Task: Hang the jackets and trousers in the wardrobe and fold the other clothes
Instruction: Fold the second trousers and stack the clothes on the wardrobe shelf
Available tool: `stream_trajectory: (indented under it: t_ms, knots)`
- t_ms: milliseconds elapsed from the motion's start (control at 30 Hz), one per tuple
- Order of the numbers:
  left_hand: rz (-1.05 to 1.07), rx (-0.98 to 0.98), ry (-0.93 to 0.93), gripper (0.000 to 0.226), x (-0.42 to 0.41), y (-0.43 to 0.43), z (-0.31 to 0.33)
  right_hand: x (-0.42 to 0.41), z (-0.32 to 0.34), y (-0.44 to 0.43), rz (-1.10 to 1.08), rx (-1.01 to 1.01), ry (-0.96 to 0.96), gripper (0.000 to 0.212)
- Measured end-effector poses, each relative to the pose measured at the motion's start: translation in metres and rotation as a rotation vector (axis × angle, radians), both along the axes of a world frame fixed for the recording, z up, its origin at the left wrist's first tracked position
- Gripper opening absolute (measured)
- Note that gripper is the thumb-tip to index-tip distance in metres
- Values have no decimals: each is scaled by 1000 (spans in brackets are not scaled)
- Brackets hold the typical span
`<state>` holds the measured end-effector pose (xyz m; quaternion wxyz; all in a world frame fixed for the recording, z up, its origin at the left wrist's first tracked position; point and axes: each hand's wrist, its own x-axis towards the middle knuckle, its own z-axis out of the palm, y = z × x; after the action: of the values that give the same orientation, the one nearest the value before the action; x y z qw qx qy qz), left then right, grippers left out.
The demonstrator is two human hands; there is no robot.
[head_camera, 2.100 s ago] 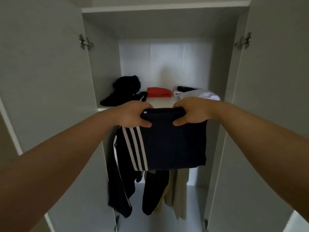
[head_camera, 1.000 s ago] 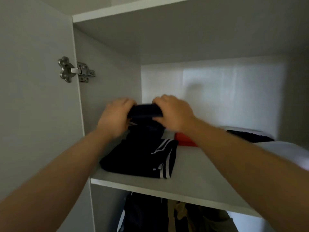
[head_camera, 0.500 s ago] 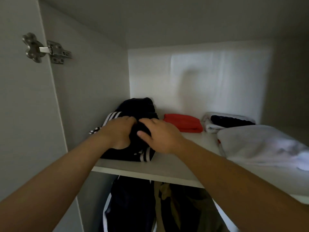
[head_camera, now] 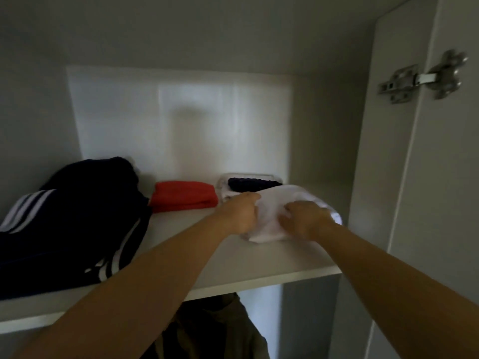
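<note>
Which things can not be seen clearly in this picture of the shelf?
- White garment, head view: both hands cover its middle; type unclear.
- Dark item behind it: mostly hidden by the white garment.
- Clothes hanging below: blocked by the shelf and forearms.
- Striped dark pile: cut by the left edge.

Home bedroom wardrobe (head_camera: 388,151), white shelf (head_camera: 259,265) of folded clothes (head_camera: 185,199), hinged door (head_camera: 445,177), garments hanging below (head_camera: 220,330)

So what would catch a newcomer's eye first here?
Both hands, left and right, gripping a white garment at the shelf's right end. Then the red fold mid-shelf, and the dark striped pile at the left.
</note>
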<state>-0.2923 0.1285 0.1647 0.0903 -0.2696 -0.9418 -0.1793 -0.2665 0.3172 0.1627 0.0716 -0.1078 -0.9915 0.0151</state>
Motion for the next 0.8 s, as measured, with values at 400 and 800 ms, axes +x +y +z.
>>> stream_trajectory:
  t_ms: [400, 800]
  knots:
    - [336, -84, -200, 55, -43, 3, -17, -9, 24, 27, -202, -482, 124, 49]
    - [260, 426, -573, 43, -74, -11, -4, -18, 17, 25, -246, -1268, 90, 27]
